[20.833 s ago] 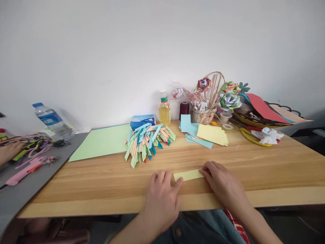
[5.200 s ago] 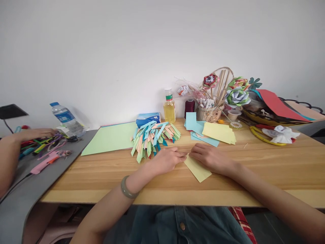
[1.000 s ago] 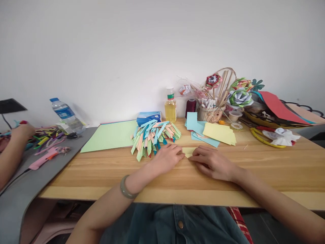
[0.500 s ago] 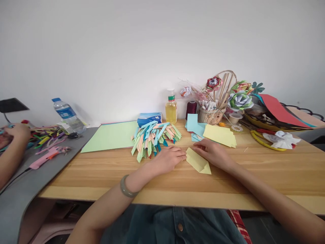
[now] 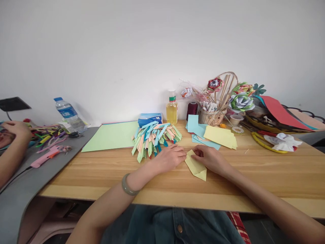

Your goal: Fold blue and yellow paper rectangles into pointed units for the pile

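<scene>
A folded sheet of yellow paper (image 5: 197, 165) lies on the wooden table in front of me, with a pointed flap at its near end. My left hand (image 5: 170, 158) is closed at the paper's left corner, fingers together and holding that edge. From the right, my right hand (image 5: 210, 158) has curled fingers gripping the upper edge; its thumb is partly hidden. Just beyond my left hand sits a pile of folded paper strips (image 5: 152, 139) in green, blue and peach. Behind my right hand are loose yellow sheets (image 5: 219, 135) and blue sheets (image 5: 193, 124).
A tissue pack (image 5: 149, 119), a bottle of yellow liquid (image 5: 172, 110), a thread spool (image 5: 192, 110) and a basket with paper flowers (image 5: 212, 117) stand along the wall. Green sheets (image 5: 111, 137) lie left. On the grey side table, another person's hand (image 5: 20, 132) is near a pink glue gun (image 5: 48, 156).
The yellow paper has turned slightly, its near flap shifting left and toward me. My right hand's fingers have curled further over its upper edge. My left hand has hardly moved.
</scene>
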Motion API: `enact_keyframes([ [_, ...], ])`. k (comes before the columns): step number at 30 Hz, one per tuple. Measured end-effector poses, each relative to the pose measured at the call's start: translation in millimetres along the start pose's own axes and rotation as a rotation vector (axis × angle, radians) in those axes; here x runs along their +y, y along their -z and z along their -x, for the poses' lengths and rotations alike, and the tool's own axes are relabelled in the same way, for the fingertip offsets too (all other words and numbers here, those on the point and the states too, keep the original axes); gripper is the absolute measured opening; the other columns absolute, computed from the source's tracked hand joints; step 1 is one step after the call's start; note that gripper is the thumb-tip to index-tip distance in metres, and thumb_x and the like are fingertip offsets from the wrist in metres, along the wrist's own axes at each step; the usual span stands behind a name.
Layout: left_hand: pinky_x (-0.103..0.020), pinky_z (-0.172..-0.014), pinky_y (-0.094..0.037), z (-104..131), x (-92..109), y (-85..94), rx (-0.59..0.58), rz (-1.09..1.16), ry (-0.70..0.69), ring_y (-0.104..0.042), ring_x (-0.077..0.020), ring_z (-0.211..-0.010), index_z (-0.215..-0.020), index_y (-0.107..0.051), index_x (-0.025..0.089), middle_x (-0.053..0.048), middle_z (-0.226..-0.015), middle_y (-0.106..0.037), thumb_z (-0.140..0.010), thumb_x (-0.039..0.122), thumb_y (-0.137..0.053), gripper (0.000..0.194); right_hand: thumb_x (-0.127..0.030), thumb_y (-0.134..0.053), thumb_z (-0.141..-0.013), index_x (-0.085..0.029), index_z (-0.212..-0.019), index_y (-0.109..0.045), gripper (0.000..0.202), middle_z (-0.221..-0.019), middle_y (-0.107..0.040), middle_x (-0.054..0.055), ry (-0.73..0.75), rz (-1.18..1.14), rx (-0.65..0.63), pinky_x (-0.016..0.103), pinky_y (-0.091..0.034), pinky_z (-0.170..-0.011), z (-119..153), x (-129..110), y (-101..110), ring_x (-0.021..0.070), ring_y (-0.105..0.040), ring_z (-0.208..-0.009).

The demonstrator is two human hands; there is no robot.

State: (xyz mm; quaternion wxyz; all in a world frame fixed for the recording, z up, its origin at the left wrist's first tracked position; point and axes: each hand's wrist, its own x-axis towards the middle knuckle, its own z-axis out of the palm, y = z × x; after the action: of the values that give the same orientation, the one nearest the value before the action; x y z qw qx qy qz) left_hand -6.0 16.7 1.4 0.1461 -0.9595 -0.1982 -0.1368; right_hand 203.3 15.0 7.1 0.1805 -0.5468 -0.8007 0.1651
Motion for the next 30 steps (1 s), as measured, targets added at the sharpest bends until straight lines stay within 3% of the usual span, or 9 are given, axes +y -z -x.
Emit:
enact_keyframes([
  [6, -0.032, -0.092, -0.038, -2, 0, -0.4, 0.01, -0.021, -0.006, -0.052, -0.0172, -0.103, -0.106, -0.061, 0.013, -0.004, -0.103, -0.066, -0.093, 0.016, -0.04, 0.025, -0.025, -0.047, -0.082, -0.019, -0.076, -0.058, 0.014, -0.072, -0.063, 0.002, 0.033, 0.115, 0.068, 0.025, -0.037, -0.055, 3, -1, -5, 0.0156, -0.055, -0.063],
  [14, -0.036, -0.096, -0.037, -1, 1, -1.3, -0.005, -0.008, 0.027, -0.049, -0.0186, -0.107, -0.107, -0.061, 0.016, -0.005, -0.107, -0.062, -0.093, 0.017, -0.042, 0.024, -0.017, -0.043, -0.09, -0.019, -0.089, -0.065, 0.022, -0.084, -0.063, 0.006, 0.48, 0.386, 0.164, 0.027, -0.041, -0.064, 10, 11, -4, 0.0184, -0.058, -0.079],
  [18, -0.036, -0.096, -0.037, 0, -1, -1.2, -0.05, 0.023, 0.022, -0.047, -0.0191, -0.11, -0.11, -0.06, 0.015, -0.005, -0.107, -0.063, -0.091, 0.015, -0.044, 0.025, -0.013, -0.043, -0.09, -0.017, -0.088, -0.064, 0.021, -0.083, -0.061, 0.006, 0.604, 0.456, 0.172, 0.028, -0.04, -0.064, 12, 12, -1, 0.0186, -0.056, -0.077],
  [30, -0.039, -0.102, -0.035, -2, 1, 2.9, -0.054, 0.091, 0.057, -0.041, -0.0209, -0.123, -0.107, -0.063, 0.015, -0.005, -0.126, -0.056, -0.087, 0.009, -0.044, 0.028, -0.014, -0.037, -0.092, -0.016, -0.087, -0.063, 0.027, -0.083, -0.061, 0.008, 0.645, 0.42, 0.097, 0.032, -0.045, -0.069, 11, 9, 4, 0.0209, -0.055, -0.079],
])
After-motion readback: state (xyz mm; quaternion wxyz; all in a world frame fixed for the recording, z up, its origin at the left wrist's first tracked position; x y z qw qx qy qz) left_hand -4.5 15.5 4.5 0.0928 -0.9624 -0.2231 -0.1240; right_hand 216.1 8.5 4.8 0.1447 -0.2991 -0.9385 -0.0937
